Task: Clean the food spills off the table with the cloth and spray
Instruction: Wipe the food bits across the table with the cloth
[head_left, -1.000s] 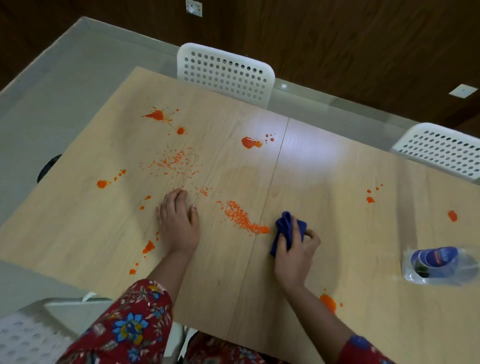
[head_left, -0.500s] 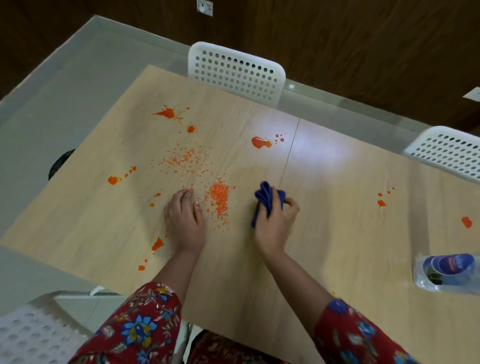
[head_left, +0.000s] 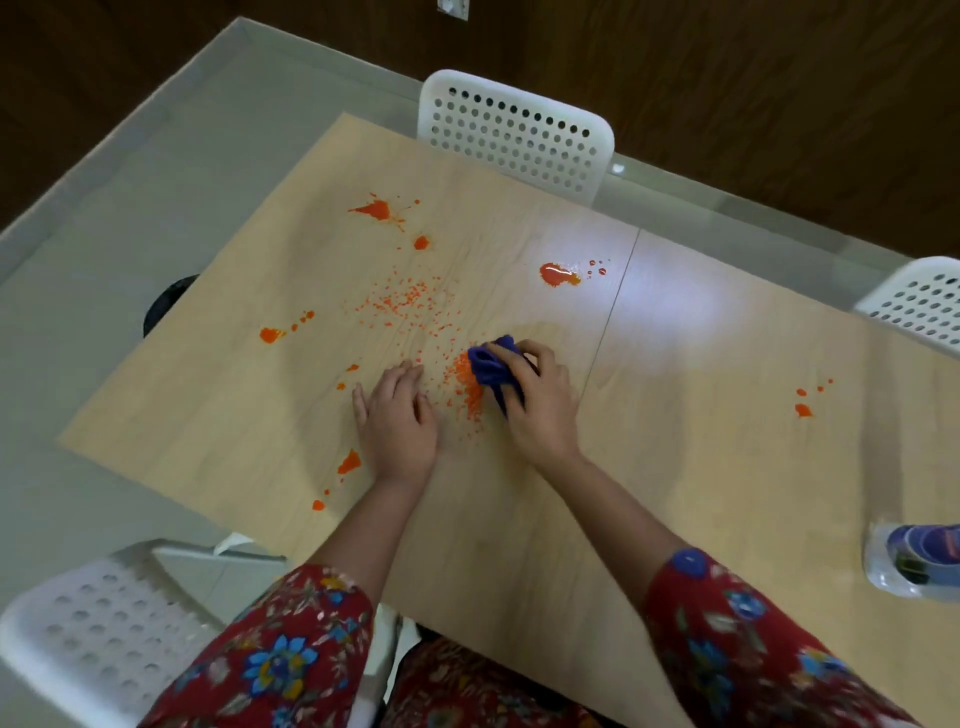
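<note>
My right hand (head_left: 540, 405) grips a bunched blue cloth (head_left: 491, 369) and presses it on the wooden table (head_left: 675, 467), right against a pile of orange crumbs (head_left: 465, 384). Flat on the table just left of that pile lies my left hand (head_left: 397, 421), fingers straight. Loose crumbs (head_left: 410, 301) scatter beyond the pile. Orange sauce blots sit at the far left (head_left: 376, 210), at the middle back (head_left: 558, 274), near the left edge (head_left: 270, 335), beside my left wrist (head_left: 349, 461) and on the right (head_left: 802, 410). The spray bottle (head_left: 919, 561) lies at the right edge.
A white perforated chair (head_left: 514, 137) stands behind the table, another (head_left: 919, 301) at the far right, and a third (head_left: 98, 634) at my near left. A seam (head_left: 618, 301) runs across the tabletop. Grey floor surrounds the table.
My right hand has swept the cloth leftward across the seam, pushing the crumbs into a pile close to my left hand. The left hand has stayed put.
</note>
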